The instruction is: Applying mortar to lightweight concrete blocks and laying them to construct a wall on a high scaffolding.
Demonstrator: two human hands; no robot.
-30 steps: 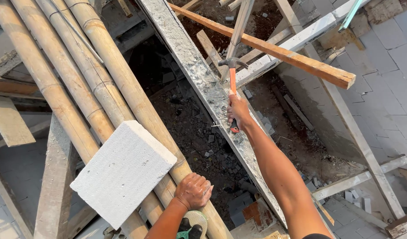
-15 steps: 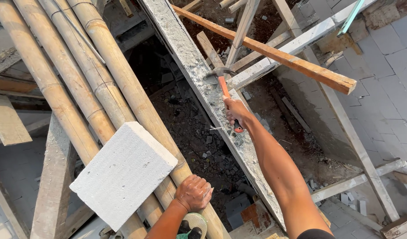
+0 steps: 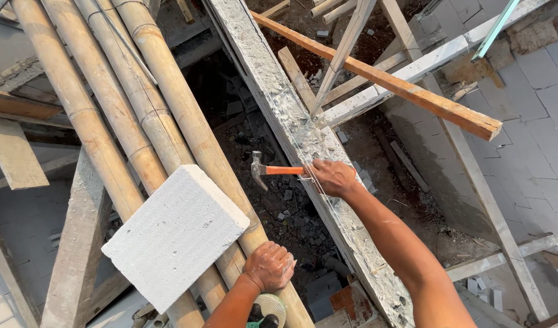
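High on bamboo poles (image 3: 109, 115) over rubble. Your right hand (image 3: 332, 177) gripped the hammer (image 3: 273, 170), handle horizontal, head pointing left. Your left hand (image 3: 270, 266) clenched a pole.

Claw hammer (image 3: 268, 171): dark steel head, orange handle. Lies nearly level, head pointing away from the concrete beam (image 3: 303, 140) out over the open gap beside it, handle end gripped at the beam's edge.

Bamboo pole (image 3: 188, 118): tan, jointed, round. Runs slanting alongside the concrete beam across the gap, outermost of a bundle, pressed on near its lower end.
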